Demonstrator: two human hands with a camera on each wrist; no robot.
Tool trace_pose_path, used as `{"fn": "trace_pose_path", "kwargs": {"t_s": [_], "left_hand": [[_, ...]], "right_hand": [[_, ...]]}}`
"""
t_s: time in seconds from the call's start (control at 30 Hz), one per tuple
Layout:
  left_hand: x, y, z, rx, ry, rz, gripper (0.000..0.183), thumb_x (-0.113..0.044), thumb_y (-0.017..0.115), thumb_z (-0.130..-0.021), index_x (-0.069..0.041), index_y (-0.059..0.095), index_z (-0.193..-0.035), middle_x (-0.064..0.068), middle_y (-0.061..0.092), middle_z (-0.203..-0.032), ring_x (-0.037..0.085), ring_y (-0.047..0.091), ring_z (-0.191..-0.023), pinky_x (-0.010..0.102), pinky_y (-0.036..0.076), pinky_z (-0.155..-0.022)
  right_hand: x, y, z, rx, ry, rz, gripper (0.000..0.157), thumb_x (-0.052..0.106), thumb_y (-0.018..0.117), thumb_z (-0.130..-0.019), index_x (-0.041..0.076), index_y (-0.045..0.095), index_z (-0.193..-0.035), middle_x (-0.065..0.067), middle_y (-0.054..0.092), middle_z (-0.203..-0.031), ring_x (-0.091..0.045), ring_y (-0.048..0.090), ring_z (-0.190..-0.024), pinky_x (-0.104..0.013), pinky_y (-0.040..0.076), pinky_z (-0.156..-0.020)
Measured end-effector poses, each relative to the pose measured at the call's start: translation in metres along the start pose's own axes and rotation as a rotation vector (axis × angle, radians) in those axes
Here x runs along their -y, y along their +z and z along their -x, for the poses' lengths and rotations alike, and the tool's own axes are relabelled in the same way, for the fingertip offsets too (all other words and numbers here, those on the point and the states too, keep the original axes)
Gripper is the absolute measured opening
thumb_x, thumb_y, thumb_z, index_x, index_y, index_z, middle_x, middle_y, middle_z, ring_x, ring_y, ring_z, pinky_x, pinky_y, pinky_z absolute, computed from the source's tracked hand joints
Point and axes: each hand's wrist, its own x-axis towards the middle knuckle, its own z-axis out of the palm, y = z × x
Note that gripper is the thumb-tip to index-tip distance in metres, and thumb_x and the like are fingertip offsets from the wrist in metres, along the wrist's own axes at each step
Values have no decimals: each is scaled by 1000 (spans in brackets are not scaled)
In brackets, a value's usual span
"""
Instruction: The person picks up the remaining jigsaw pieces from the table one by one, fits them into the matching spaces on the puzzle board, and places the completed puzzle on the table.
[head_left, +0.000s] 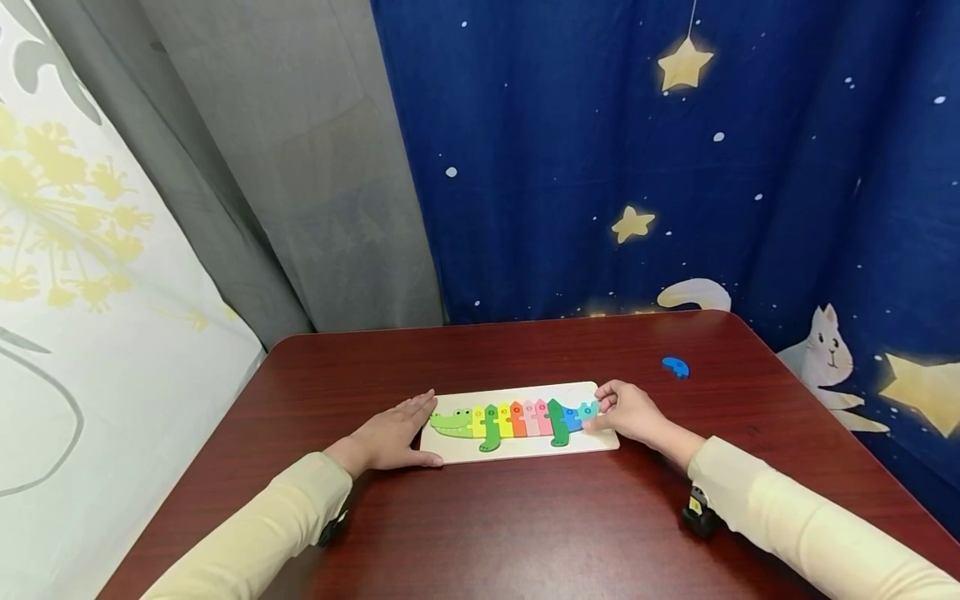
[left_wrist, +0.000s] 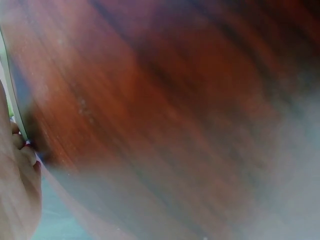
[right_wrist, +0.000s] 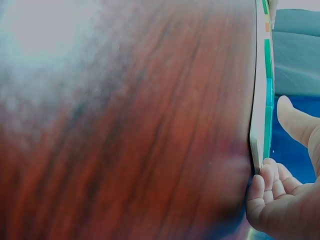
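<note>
A pale wooden puzzle board (head_left: 456,452) lies on the table, set with a crocodile of several coloured pieces. Its light green head (head_left: 452,423) is at the left and a teal tail piece (head_left: 588,411) at the right. My left hand (head_left: 392,432) rests at the board's left end, fingers and thumb spread along it. At the right end is my right hand (head_left: 632,413), beside the teal piece. The right wrist view shows its thumb (right_wrist: 292,119) raised apart from its bent fingers, which touch the board's corner. The left wrist view catches only part of the left hand (left_wrist: 19,185).
A loose blue curved piece (head_left: 676,367) lies on the dark red wooden table (head_left: 525,517), beyond the right hand. Grey and blue star-printed curtains (head_left: 555,167) hang behind the table's far edge. White patterned cloth (head_left: 112,333) hangs at the left.
</note>
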Motion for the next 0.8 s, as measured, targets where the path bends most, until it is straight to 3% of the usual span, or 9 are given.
{"fn": "trace_pose_path", "kwargs": {"t_s": [0.8], "left_hand": [[1, -1, 0, 7, 10, -19, 114, -85, 40, -78, -4, 20, -155, 11, 16, -160, 25, 19, -145, 40, 23, -114]], "right_hand": [[-5, -45, -4, -25, 12, -75, 60, 20, 81, -81, -10, 51, -124, -25, 56, -113, -30, 51, -99, -35, 47, -80]]}}
